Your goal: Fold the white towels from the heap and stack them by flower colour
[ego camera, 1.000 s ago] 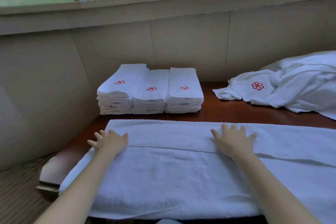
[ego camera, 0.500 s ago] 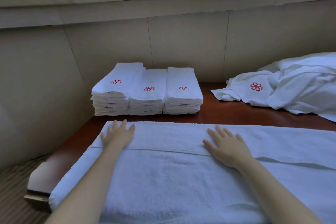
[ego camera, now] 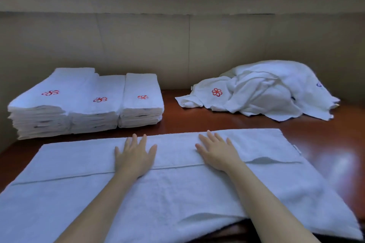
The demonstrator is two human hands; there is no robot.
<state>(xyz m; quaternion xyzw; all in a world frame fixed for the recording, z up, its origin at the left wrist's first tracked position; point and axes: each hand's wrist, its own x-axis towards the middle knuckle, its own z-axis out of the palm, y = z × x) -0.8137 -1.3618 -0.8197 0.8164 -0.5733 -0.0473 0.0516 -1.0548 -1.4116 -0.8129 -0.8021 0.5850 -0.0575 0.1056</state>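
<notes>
My left hand (ego camera: pixel 134 157) and my right hand (ego camera: pixel 216 153) lie flat on the big white towel (ego camera: pixel 177 189), palms down and fingers spread wide. They hold nothing; they just press on the cloth. A second ago they were far apart, the left one out near the towel's left end. Now both sit close together in the middle, side by side with a small gap between them. I think I have been rubbing the towel flat, from the ends in toward the middle.

The towel lies long across the brown table (ego camera: pixel 325 140), right in front of me. One long fold is already made, and I can see its edge as a line running under my palms. There is a small lifted bump in that edge, just to the right of my right hand. No flower shows on this towel, so I cannot tell its colour yet.

At the back left stand three stacks of folded towels (ego camera: pixel 87 104), touching each other, each with a red flower on top. At the back right is the heap (ego camera: pixel 262 92) of loose towels. One has a red flower, and a bit of blue shows at its far right.

So this towel looks smooth enough, and I guess the next fold comes soon.
</notes>
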